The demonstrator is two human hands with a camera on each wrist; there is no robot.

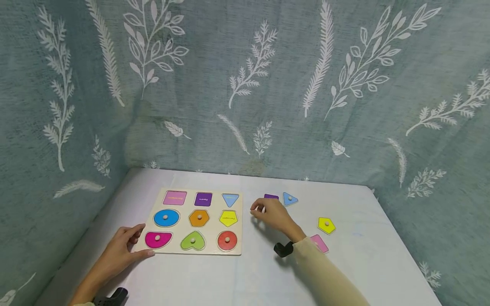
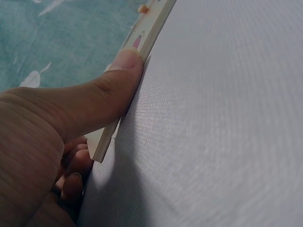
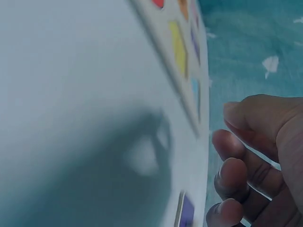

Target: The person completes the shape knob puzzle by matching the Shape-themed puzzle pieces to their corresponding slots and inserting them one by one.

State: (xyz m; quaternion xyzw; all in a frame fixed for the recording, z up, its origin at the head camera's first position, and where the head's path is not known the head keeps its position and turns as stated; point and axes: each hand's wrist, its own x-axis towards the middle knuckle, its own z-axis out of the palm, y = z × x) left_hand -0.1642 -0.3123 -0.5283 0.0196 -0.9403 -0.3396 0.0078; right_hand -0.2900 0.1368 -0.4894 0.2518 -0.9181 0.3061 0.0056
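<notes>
A wooden shape puzzle board (image 1: 211,243) lies flat on the table. My left hand (image 1: 118,250) grips its near left corner; in the left wrist view the thumb (image 2: 125,59) presses along the board's edge and other fingers curl at its adjoining side. Knobbed pieces sit in the two nearer rows, while the pink, purple, blue and yellow recesses (image 1: 229,218) show printed labels without knobs. My right hand (image 1: 273,214) hovers right of the board, fingers loosely curled and holding nothing. Just beyond it is a purple square piece (image 1: 271,196), partly hidden, beside a blue triangle piece (image 1: 289,199).
A yellow pentagon piece (image 1: 326,225) lies to the right of the right hand. A pink rectangle piece (image 1: 319,243) is partly covered by the right sleeve. Leaf-patterned green cloth (image 1: 214,127) stands behind the white table (image 1: 383,263) and at its sides.
</notes>
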